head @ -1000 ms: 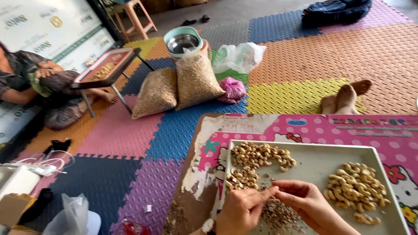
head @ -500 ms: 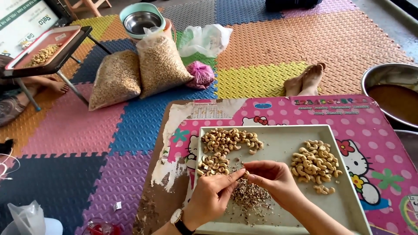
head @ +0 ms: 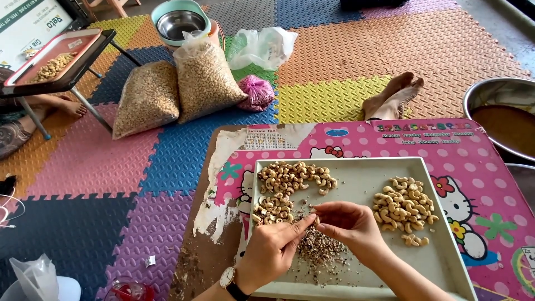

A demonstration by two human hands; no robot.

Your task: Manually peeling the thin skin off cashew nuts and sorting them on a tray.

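Note:
A pale rectangular tray (head: 365, 175) lies on a low pink table (head: 479, 167). On it are a heap of cashew nuts (head: 292, 178) at the upper left, a smaller heap (head: 273, 210) below it, and a paler heap of nuts (head: 404, 205) at the right. My left hand (head: 272, 251), with a wristwatch, and my right hand (head: 343, 224) meet fingertip to fingertip over a pile of brown husk bits (head: 317, 249). Both pinch one small nut (head: 314, 216) between them.
Two clear bags of nuts (head: 178, 89) and a pink bag (head: 257, 92) lie on the coloured foam mats. A bowl (head: 179, 23) stands behind them. Another person's feet (head: 393, 95) rest beyond the table. A metal basin (head: 501, 114) is at the right, a second tray table (head: 53, 58) at the left.
The view has swung to the right and down, bringing the basin into sight. My hands stay together over the husk pile, working the same small nut.

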